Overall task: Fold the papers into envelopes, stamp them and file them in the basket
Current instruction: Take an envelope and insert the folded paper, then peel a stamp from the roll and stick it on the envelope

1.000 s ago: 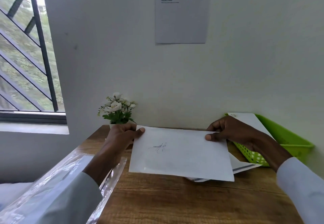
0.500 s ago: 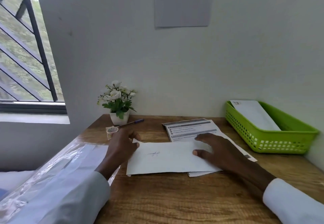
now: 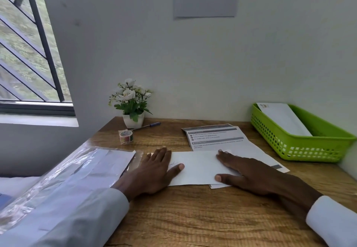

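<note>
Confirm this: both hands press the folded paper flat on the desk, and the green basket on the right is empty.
Not quite. Both the left hand and right hand do press the folded paper flat, but the green basket is not empty: the head view shows a white envelope in it.

Envelope lies mid-table on a printed sheet; basket right, holding another envelope; plant, tape roll behind left

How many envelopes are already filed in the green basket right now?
1. A white envelope leans inside the green basket at the desk's right rear corner. Others could lie flat beneath it, hidden by the basket wall.
</note>
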A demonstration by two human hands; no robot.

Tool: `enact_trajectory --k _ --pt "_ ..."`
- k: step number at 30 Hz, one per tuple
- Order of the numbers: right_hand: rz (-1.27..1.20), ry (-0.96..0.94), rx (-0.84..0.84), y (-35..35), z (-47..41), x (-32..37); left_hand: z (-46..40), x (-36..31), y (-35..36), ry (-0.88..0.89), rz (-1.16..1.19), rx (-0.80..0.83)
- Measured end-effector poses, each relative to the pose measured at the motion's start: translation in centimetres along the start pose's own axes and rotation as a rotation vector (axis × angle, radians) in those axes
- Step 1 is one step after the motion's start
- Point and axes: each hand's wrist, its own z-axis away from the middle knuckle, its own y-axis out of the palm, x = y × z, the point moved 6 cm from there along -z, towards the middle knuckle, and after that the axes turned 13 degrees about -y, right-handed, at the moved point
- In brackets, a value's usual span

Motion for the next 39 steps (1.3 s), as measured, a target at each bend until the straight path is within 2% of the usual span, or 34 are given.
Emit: enact_trajectory --k 6,10,12,14,16,19,21,22,24,26,30,33,39 --pt "0.100 -0.014 0.025 -1.1 0.3 0.4 0.5 0.1 0.2 0.028 -0.031 0.075" --pt "0.073 -0.095 -0.081 -4.8 -1.7 2.1 0.3 -0.4 -2.5 0.033 -0.055 0.200" --pt "0.127 -0.164 -0.140 -7.0 -3.7 3.8 -0.1 -0.2 -5.7 0.080 0.003 0.154" --pt "0.112 -0.239 -0.242 -9.0 -6.0 5.5 -0.9 0.6 -9.2 0.184 0.103 -0.009" --pt "0.021 -0.277 -0.346 -9.9 -8.8 6.9 -2.2 3.1 -12.3 0.197 0.281 -0.288" --pt "-0.062 -0.322 -0.448 -9.4 -13.1 9.0 -4.1 10.0 -13.4 0.015 0.711 -0.727" --pt "-0.086 -0.363 -0.481 -8.2 -15.9 10.3 -4.4 13.9 -12.2 -0.084 0.923 -0.904" --pt "-0.105 -0.386 -0.497 -7.5 -17.2 10.8 -4.5 15.4 -11.4 -0.130 0.963 -0.933" --pt "-0.131 -0.409 -0.534 -6.2 -19.5 11.8 -4.9 17.5 -10.2 -0.200 0.986 -0.893" --pt "-0.151 -0.447 -0.550 -4.8 -21.2 13.2 -5.3 18.8 -9.4 -0.241 0.906 -0.833" --pt "-0.166 -0.539 -0.542 -2.6 -23.1 15.3 -5.9 17.6 -9.2 -0.150 0.564 -0.718" --pt "-0.146 -0.522 -0.528 -1.5 -24.3 15.8 -5.8 16.7 -9.0 -0.112 0.382 -0.657" --pt "-0.080 -0.534 -0.509 -0.3 -25.5 16.5 -6.1 16.9 -8.5 -0.091 0.302 -0.639"
